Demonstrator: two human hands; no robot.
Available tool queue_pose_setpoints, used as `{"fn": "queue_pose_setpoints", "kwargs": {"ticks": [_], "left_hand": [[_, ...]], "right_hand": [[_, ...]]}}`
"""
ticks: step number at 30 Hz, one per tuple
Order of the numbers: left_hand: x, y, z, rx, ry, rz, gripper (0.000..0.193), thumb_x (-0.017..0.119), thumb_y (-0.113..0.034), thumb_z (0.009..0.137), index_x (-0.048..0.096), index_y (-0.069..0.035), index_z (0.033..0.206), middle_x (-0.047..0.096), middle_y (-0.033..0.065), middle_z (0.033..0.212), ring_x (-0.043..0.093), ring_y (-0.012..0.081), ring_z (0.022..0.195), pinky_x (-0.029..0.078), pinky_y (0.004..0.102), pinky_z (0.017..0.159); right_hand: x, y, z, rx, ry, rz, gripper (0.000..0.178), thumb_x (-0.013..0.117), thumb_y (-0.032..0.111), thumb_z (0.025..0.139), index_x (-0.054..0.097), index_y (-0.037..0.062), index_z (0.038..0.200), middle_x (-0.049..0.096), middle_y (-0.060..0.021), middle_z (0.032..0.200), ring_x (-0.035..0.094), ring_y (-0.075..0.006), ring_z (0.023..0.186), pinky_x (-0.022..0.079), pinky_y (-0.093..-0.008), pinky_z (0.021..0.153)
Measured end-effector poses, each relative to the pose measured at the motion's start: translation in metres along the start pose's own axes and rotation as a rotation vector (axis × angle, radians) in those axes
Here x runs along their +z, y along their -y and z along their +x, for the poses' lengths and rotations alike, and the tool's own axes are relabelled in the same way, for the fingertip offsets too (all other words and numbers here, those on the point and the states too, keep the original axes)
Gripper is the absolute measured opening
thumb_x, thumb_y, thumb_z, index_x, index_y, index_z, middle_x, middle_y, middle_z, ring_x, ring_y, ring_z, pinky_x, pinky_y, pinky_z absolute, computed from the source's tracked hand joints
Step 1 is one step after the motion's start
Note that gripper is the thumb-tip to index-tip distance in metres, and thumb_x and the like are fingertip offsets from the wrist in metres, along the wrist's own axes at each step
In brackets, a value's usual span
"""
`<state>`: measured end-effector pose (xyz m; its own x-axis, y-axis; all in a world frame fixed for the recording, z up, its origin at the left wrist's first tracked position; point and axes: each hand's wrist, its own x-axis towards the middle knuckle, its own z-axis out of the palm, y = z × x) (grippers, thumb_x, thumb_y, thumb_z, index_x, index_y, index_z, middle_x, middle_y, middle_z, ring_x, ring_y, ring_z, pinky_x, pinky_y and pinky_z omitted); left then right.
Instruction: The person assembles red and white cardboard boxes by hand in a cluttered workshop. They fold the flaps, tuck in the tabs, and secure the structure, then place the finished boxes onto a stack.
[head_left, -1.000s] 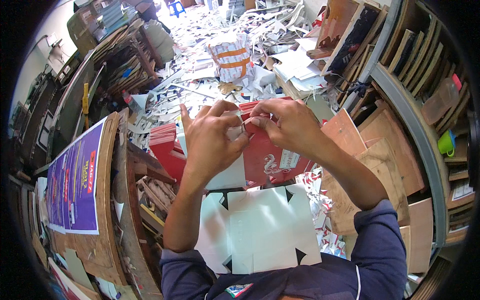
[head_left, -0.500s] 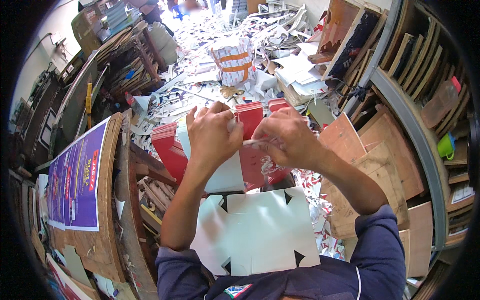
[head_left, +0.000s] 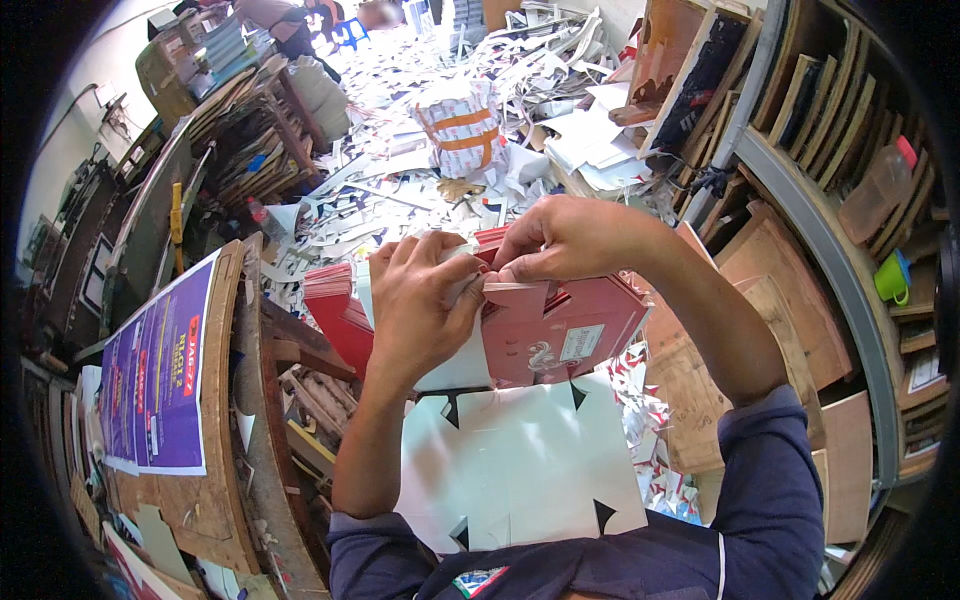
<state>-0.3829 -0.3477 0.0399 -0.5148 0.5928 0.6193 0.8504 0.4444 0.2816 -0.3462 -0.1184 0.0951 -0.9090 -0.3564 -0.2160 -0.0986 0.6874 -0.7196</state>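
Note:
In front of me stands a stack of red printed cardboard blanks (head_left: 560, 340), its near face showing a white dragon-like drawing and a pale label. My left hand (head_left: 425, 300) is closed around the stack's upper edge, over a white card panel (head_left: 450, 362). Thumb and fingers of my right hand (head_left: 565, 240) pinch the top edge of the red cardboard, close beside my left fingertips. What lies exactly between the fingertips is hidden. More red blanks (head_left: 338, 310) fan out left of my left hand. Across my lap lies a flat white die-cut cardboard sheet (head_left: 520, 470) with dark notches.
Paper scraps (head_left: 390, 200) cover the floor ahead, around a white sack with orange bands (head_left: 463, 135). A wooden bench with a purple poster (head_left: 160, 370) stands left. Wooden boards (head_left: 745, 380) and a metal-framed shelf (head_left: 825, 215) are on the right.
My right hand has moved left to the top edge beside my left hand, its elbow raised. The near red blank has swung outward to the right, and its label now shows.

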Motion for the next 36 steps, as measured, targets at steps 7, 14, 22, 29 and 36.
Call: {"fn": "queue_pose_setpoints", "kwargs": {"ticks": [7, 14, 22, 29, 36], "left_hand": [[0.003, -0.002, 0.003, -0.109, -0.048, -0.077, 0.023, 0.073, -0.030, 0.091, 0.073, -0.007, 0.086, 0.069, 0.0046, 0.095, 0.063, 0.0252, 0.092, 0.036, 0.0393, 0.092], [0.004, -0.005, 0.002, -0.062, -0.078, -0.056, 0.026, 0.073, -0.037, 0.090, 0.075, -0.011, 0.084, 0.069, 0.0022, 0.091, 0.063, 0.0227, 0.090, 0.037, 0.0386, 0.088], [0.001, -0.001, 0.001, -0.044, -0.038, -0.061, 0.025, 0.068, -0.033, 0.095, 0.072, -0.009, 0.091, 0.070, 0.0049, 0.097, 0.063, 0.0250, 0.096, 0.038, 0.0405, 0.091], [-0.022, 0.004, -0.005, 0.054, 0.128, -0.079, 0.036, 0.071, -0.027, 0.077, 0.065, -0.002, 0.103, 0.066, 0.0150, 0.109, 0.060, 0.0330, 0.105, 0.039, 0.0438, 0.097], [0.015, -0.005, -0.006, 0.024, 0.016, 0.021, 0.045, 0.075, -0.023, 0.073, 0.060, 0.001, 0.108, 0.062, 0.0219, 0.098, 0.057, 0.0416, 0.099, 0.043, 0.0500, 0.092]], "right_hand": [[0.004, -0.006, 0.016, -0.152, 0.036, -0.102, 0.019, 0.073, 0.015, 0.090, 0.076, 0.0008, 0.102, 0.072, -0.0058, 0.075, 0.059, -0.0095, 0.063, 0.050, -0.0297, 0.060], [0.018, -0.013, 0.010, -0.114, -0.028, -0.002, 0.025, 0.075, 0.025, 0.087, 0.076, 0.0012, 0.095, 0.069, -0.0095, 0.070, 0.058, -0.0119, 0.061, 0.048, -0.0324, 0.059], [0.023, -0.020, 0.009, -0.200, -0.140, -0.094, 0.021, 0.075, 0.021, 0.087, 0.075, 0.0008, 0.092, 0.068, -0.0110, 0.068, 0.059, -0.0138, 0.062, 0.049, -0.0333, 0.061], [0.025, -0.008, -0.007, -0.233, -0.504, 0.099, 0.024, 0.071, 0.020, 0.095, 0.074, -0.0008, 0.106, 0.073, -0.0031, 0.081, 0.060, -0.0053, 0.070, 0.049, -0.0255, 0.061], [-0.031, -0.110, 0.030, 0.021, -0.719, -0.245, 0.047, 0.061, 0.046, 0.096, 0.070, 0.0037, 0.116, 0.070, -0.0168, 0.111, 0.063, -0.0299, 0.101, 0.051, -0.0377, 0.087]]}}
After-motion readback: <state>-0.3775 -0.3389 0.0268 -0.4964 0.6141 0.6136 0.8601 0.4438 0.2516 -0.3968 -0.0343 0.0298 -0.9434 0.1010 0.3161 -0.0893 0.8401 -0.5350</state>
